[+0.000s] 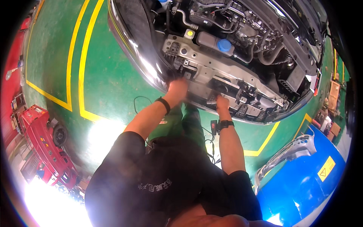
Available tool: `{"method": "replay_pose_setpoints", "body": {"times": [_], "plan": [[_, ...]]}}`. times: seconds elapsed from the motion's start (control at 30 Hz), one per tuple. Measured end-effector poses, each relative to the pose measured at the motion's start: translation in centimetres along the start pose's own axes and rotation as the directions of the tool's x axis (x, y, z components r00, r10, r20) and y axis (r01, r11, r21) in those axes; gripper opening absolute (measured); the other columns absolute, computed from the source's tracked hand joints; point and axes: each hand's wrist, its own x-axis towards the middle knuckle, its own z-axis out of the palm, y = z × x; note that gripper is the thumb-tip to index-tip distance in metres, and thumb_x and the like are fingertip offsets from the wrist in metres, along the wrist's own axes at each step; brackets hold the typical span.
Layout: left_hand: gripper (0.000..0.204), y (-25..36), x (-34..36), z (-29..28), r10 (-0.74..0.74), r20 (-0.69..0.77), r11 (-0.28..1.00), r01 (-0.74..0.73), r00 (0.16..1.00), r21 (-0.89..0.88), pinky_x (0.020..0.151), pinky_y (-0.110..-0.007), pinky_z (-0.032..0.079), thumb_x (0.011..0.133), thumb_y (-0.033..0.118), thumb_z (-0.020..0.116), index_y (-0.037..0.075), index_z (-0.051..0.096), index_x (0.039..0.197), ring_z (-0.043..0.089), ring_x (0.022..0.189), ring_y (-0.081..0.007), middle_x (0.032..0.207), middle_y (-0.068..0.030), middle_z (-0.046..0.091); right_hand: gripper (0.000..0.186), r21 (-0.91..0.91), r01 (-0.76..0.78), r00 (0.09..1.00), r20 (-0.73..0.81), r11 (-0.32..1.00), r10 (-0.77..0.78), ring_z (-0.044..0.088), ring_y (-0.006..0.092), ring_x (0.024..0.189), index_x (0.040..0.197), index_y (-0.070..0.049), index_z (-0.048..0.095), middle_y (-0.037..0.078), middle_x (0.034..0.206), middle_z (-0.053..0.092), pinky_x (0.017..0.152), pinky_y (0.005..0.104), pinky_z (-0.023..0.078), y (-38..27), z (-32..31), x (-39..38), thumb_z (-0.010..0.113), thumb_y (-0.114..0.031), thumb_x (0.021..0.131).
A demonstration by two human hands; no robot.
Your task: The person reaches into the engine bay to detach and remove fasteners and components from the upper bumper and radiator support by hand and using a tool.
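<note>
The front of a car stands before me with its engine bay open, and a pale metal front crossmember [196, 62] runs across it. At the left end of that front, by the inner edge of the dark fender [138, 56], is my left hand [178, 91]; its fingers are smeared by motion and partly hidden. My right hand [222, 103] is closed at the car's front edge, next to a small dark ribbed part [211, 99]. What its fingers hold, if anything, I cannot make out.
A blue-capped tank [224, 45] sits behind the crossmember. Yellow lines [81, 87] mark the green floor [113, 90]. A red car part [45, 140] stands at left, with a tyre beside it. To my lower right is a blue panel [302, 181]. Cables [212, 145] hang near my right forearm.
</note>
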Motion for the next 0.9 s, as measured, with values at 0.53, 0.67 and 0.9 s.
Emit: {"method": "replay_pose_setpoints", "body": {"times": [0.53, 0.67, 0.9], "plan": [[0.019, -0.8, 0.0, -0.3, -0.039, 0.143, 0.996, 0.049, 0.989, -0.071, 0.064, -0.039, 0.056, 0.082, 0.013, 0.053, -0.001, 0.056, 0.094, 0.069, 0.074, -0.0288, 0.084, -0.0155, 0.067, 0.033, -0.068, 0.065, 0.997, -0.037, 0.996, -0.068, 0.055, 0.0217, 0.048, 0.072, 0.003, 0.066, 0.012, 0.065, 0.061, 0.044, 0.0385, 0.041, -0.3, 0.9, -0.5, 0.066, -0.029, 0.072], [0.02, -1.2, 0.2, 0.1, 0.023, 0.201, 0.998, -0.011, 0.979, -0.059, 0.061, -0.038, 0.056, 0.081, 0.012, 0.053, -0.002, 0.053, 0.095, 0.069, 0.073, -0.03, 0.084, -0.017, 0.066, 0.028, -0.029, 0.059, 0.998, -0.024, 0.998, -0.06, 0.052, 0.0208, 0.046, 0.075, 0.002, 0.064, 0.012, 0.065, 0.058, 0.042, 0.0375, 0.039, -1.5, 0.3, -1.9, 0.067, -0.026, 0.075], [0.018, -1.0, 0.0, 1.2, -0.062, 0.075, 0.997, 0.065, 0.995, -0.048, 0.06, -0.04, 0.055, 0.081, 0.014, 0.053, 0.0, 0.059, 0.091, 0.07, 0.077, -0.0291, 0.085, -0.0154, 0.069, 0.026, 0.174, -0.164, 0.982, 0.121, 0.971, 0.144, 0.049, 0.0185, 0.047, 0.082, 0.003, 0.063, 0.008, 0.063, 0.053, 0.04, 0.0345, 0.035, -3.7, -1.2, -3.8, 0.068, -0.022, 0.076]]}}
